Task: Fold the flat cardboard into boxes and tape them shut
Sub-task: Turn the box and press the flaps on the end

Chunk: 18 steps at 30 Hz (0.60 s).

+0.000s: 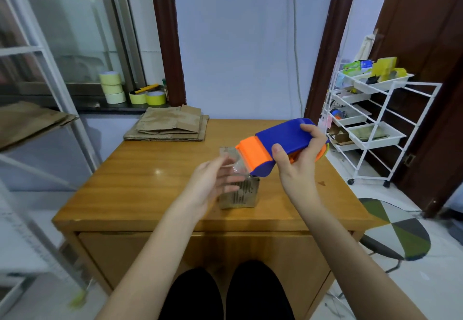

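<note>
Fingers (312, 133) and thumb of right hand (299, 159) curled round blue-and-orange tape dispenser (280, 144), held tilted above table, orange nose pointing down and left. Clear tape (239, 166) drawn from that nose toward left hand (213, 186), fingers there nearly straight and blurred, tips at loose end of tape; whether pinching it, cannot tell. Directly beneath both hands, small folded cardboard box (240, 194) standing on wooden table (140, 184), near its middle, partly hidden behind left palm and dispenser tip. Further back, at far left edge of table, stack of flat cardboard (170, 125) lying unfolded. Beyond that, on window ledge, rolls of pale yellow tape (112, 87), three stacked at left and two more beside them, with yellow-handled utility knife (146, 89) resting across the latter. At right, white wire trolley (370, 124) with trays of assorted supplies, well apart from table, and patterned stool (395, 229) just beside table's right corner. Dark trousered knees (225, 292) at bottom edge.
</note>
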Each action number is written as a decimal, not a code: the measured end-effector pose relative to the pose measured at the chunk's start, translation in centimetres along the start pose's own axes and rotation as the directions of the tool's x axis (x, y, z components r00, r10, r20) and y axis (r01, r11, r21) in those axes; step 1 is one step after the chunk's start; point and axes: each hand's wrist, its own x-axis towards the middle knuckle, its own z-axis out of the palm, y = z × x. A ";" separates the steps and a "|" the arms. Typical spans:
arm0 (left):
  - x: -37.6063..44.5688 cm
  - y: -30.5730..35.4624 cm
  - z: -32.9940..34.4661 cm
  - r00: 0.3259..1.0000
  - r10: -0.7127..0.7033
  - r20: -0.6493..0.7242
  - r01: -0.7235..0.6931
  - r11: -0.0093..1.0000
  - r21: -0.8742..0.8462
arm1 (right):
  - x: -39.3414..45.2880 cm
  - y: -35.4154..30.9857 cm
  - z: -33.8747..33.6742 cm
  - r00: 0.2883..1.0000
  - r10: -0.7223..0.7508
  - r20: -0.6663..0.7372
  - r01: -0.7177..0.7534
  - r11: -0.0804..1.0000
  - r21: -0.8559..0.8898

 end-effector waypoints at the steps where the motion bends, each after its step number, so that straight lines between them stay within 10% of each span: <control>1: 0.0 -0.2 0.2 1.000 -0.010 0.001 0.010 0.999 -0.036 | -0.1 0.0 0.2 1.000 0.001 0.002 -0.001 1.000 0.004; 18: 0.0 -1.9 1.6 0.940 0.282 -0.193 -0.280 0.959 0.037 | -1.3 -0.1 2.3 0.994 0.033 -0.100 -0.031 0.999 0.014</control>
